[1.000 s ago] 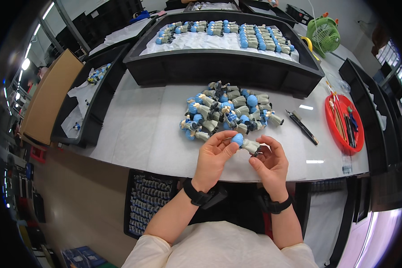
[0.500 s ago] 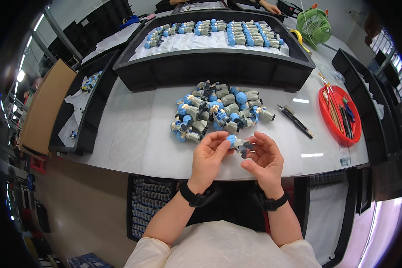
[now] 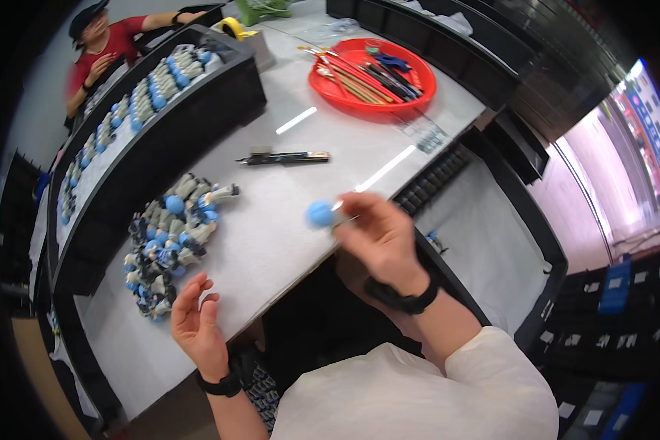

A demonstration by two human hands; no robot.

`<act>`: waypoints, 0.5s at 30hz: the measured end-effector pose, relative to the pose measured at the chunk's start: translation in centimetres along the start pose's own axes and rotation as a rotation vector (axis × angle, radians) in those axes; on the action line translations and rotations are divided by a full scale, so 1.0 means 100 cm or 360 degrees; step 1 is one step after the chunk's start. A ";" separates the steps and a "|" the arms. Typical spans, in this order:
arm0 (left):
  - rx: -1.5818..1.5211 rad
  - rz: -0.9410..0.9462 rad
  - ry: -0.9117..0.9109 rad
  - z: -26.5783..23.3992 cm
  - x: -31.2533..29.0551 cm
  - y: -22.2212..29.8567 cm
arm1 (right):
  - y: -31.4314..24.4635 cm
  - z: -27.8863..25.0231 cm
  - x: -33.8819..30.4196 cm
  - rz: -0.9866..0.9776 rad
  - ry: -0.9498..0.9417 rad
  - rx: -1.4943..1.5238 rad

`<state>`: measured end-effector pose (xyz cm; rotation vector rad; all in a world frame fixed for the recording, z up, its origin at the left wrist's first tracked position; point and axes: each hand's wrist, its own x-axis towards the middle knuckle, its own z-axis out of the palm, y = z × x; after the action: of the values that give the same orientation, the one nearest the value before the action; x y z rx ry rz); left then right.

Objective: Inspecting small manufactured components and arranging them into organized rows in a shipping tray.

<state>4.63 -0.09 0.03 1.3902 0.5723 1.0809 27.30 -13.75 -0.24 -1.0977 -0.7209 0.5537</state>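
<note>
My right hand is raised over the table's front edge, holding a small figurine between thumb and fingers. The figurine's round blue head sticks out to the left; its body is blurred and mostly hidden by the fingers. My left hand hovers over the table with fingers loosely bent and thumb apart, nothing in it. Just beyond the left hand lies a heap of figurines with blue heads, grey-beige bodies and dark feet.
A long black tray holds rows of figurines at the back left. A black pen lies mid-table; a red basket of brushes and pens stands behind. At right, below the tabletop, is a white-lined black tray. A person works across the table.
My view has swung to the right. The hands have parted: the left has let go of the figurine, and the right has carried it off to the right.
</note>
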 end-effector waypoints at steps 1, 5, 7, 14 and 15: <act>0.0045 -0.0004 0.0013 0.000 0.001 0.000 | -0.002 -0.034 0.002 -0.0082 0.0227 -0.0005; 0.0146 -0.0026 0.0033 0.002 0.002 -0.002 | 0.004 -0.180 -0.004 0.0015 0.0813 -0.0601; 0.0195 -0.0042 0.0066 0.003 0.001 -0.002 | 0.021 -0.237 -0.022 0.0452 0.0843 -0.1035; 0.0256 -0.0028 0.0061 0.006 0.001 -0.003 | 0.093 -0.311 -0.075 0.0947 0.0432 -0.1706; 0.0263 -0.0041 0.0076 0.006 0.001 -0.003 | 0.098 -0.311 -0.077 0.0979 0.0412 -0.1664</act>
<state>5.33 -0.24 -0.12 1.4984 0.7258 1.0675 45.33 -34.16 -19.79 -2.3644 -0.4085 0.5254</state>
